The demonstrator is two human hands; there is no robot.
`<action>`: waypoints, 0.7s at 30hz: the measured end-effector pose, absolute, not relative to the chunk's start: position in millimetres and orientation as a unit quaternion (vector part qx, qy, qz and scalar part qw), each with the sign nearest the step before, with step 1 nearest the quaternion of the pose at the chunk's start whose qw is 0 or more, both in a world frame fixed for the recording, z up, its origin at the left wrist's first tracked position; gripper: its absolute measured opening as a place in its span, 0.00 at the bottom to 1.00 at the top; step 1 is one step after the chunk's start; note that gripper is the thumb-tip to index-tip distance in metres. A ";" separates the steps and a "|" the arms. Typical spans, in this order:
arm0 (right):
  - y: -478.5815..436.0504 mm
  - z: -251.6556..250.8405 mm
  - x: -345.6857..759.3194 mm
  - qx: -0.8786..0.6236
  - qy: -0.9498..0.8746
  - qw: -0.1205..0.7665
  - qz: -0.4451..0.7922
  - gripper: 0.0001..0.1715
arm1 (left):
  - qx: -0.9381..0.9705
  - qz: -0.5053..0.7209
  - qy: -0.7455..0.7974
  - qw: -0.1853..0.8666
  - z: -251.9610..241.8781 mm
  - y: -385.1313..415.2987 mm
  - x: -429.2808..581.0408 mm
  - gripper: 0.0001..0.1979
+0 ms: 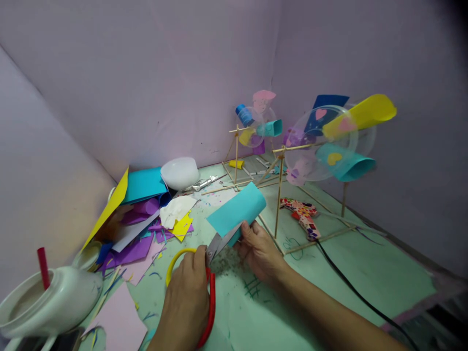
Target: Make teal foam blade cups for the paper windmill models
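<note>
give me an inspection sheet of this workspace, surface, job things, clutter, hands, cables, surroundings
Surface: green tabletop, smudged and scribbled on.
Job's things: curled turquoise paper, scissors blades at its lower edge.
Clutter: coloured paper scraps at left, near a white pot holding a red stick.
Hands: left hand grips the scissors' handles; right hand holds the paper.
Cables: black cable runs from patterned glue gun toward lower right.
Surroundings: plain walls; stick-framed wheel model at right, smaller one farther back.

The held paper (237,207) is plain turquoise; the scissors (209,254) pair grey blades with yellow and red handles. The surface (266,317) is pale green with darker green scribbles (252,287). Red, pink and white patches pattern the gun-shaped tool (305,210); its cord (354,288) is black.
</note>
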State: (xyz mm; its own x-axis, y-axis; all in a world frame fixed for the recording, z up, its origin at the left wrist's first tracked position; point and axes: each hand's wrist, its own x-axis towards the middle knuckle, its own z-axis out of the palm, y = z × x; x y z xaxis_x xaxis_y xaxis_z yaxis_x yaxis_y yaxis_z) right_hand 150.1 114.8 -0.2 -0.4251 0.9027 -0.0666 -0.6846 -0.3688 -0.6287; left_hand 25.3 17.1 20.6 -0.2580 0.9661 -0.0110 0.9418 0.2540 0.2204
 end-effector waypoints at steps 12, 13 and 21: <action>115.9 -4.3 148.3 -0.193 -0.267 0.506 0.797 0.24 | 0.640 0.077 0.764 0.025 7.7 15.6 12.9 0.19; 116.0 -4.2 148.4 -0.195 -0.265 0.506 0.797 0.24 | 0.644 0.085 0.760 0.019 6.4 15.6 11.2 0.19; 116.6 -7.2 149.2 -0.204 -0.281 0.505 0.790 0.23 | 0.677 0.133 0.723 -0.038 -1.1 28.6 0.1 0.16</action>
State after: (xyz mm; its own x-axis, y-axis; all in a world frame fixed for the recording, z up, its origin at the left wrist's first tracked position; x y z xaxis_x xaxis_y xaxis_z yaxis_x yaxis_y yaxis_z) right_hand 149.2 116.6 -7.2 -0.4070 0.9126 -0.0385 -0.6835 -0.3322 -0.6500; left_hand 0.1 28.6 -1.1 -0.0803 0.9685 0.2358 0.9888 0.0476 0.1412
